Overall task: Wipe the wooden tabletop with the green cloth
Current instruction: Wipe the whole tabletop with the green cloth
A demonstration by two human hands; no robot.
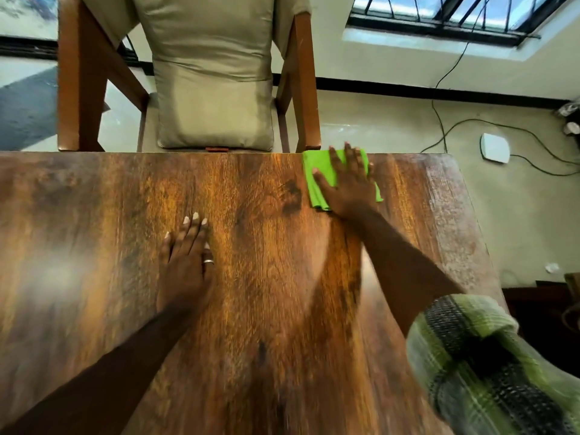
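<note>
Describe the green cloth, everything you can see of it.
The green cloth is bright lime, soft-looking fabric that appears folded into a rough rectangle. It lies flat on the wooden tabletop at its far edge, right of centre. The right hand presses on it with spread, straight fingers, covering its middle.

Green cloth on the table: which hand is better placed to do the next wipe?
Right. The right hand lies flat on the green cloth at the far edge of the wooden tabletop, so it can likely sweep at once. The left hand rests on bare wood, apart from the cloth.
</note>
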